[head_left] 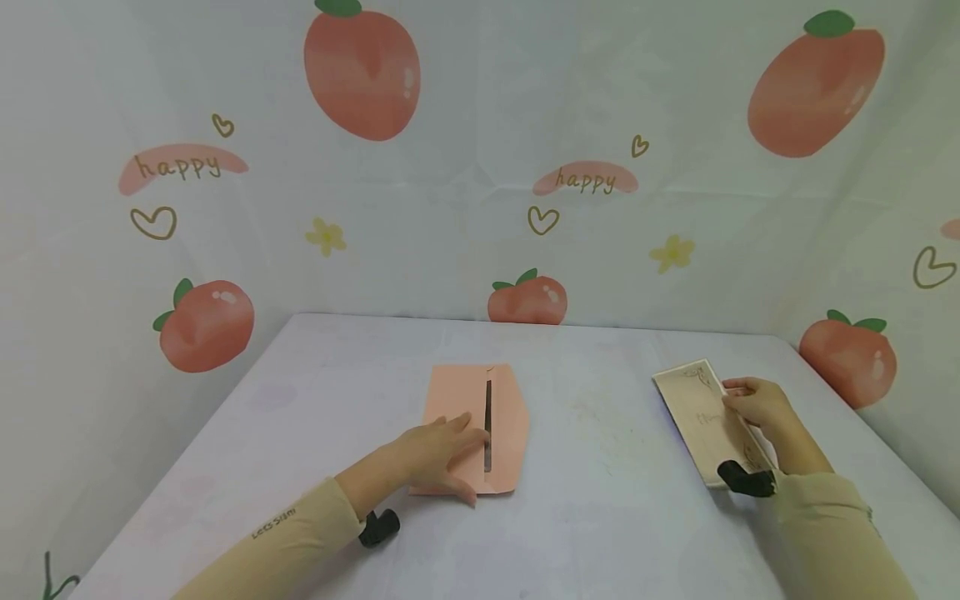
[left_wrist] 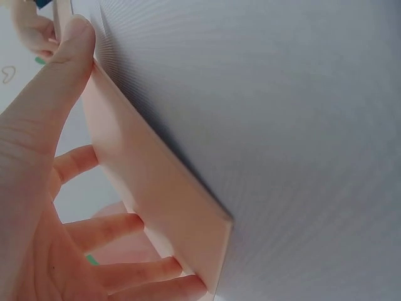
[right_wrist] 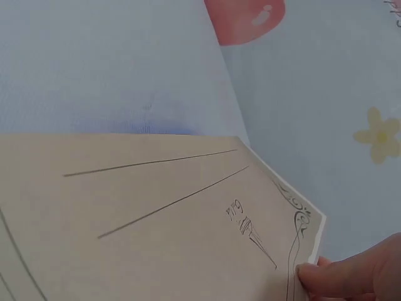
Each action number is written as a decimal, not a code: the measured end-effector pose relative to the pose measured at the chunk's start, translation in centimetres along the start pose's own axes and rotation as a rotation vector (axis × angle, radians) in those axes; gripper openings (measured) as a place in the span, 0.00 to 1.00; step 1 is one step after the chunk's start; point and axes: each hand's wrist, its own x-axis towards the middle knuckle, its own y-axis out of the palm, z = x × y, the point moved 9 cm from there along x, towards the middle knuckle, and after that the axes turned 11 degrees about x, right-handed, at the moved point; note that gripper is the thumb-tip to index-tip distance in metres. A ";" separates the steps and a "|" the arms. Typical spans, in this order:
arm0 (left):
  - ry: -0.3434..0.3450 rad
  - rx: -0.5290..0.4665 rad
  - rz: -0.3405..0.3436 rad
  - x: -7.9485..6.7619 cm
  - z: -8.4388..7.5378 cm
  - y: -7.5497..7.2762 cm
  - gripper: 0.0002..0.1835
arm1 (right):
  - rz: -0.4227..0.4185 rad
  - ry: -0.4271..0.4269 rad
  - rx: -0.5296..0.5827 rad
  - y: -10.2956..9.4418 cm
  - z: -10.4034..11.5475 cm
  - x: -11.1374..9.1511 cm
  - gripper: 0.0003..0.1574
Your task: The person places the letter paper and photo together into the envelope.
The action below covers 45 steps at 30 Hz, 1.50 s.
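Observation:
A peach-pink envelope [head_left: 457, 392] lies flat on the table, its pointed flap [head_left: 512, 433] spread out to the right and a narrow dark slit [head_left: 488, 400] running along the fold. My left hand [head_left: 442, 454] rests on the envelope with spread fingers; in the left wrist view the fingertips [left_wrist: 135, 221] touch its surface and the thumb is by its edge. Off to the right, my right hand [head_left: 759, 406] pinches the edge of a cream card [head_left: 693, 408], held tilted. Printed lines, corner scrollwork and a small drawing show on the card [right_wrist: 150, 207] in the right wrist view.
A white tabletop [head_left: 600, 533] spreads under both hands, including between envelope and card. Behind it hangs a pale cloth [head_left: 450, 225] printed with peaches, hearts and flowers. Black wrist-worn pieces [head_left: 746, 479] stick out by both cuffs.

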 end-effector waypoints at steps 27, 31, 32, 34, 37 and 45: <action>-0.004 0.006 0.002 0.0 0.1 0.0 0.44 | 0.016 -0.094 0.127 1.9 3.0 -0.4 0.31; 0.001 0.009 -0.001 0.1 0.1 0.1 0.45 | 0.025 -0.091 0.118 2.4 3.5 -0.6 0.31; 0.001 0.008 -0.001 0.1 0.1 0.1 0.45 | 0.027 -0.088 0.116 2.5 3.5 -0.6 0.31; 0.001 0.008 -0.002 0.1 0.1 0.1 0.45 | 0.035 -0.088 0.113 2.8 3.7 -0.7 0.31; 0.001 0.005 -0.003 0.1 0.1 0.2 0.44 | 0.050 -0.094 0.115 3.2 4.0 -0.7 0.32; 0.002 0.003 -0.006 0.0 0.0 0.1 0.44 | 0.062 -0.122 0.129 4.0 4.8 -0.6 0.32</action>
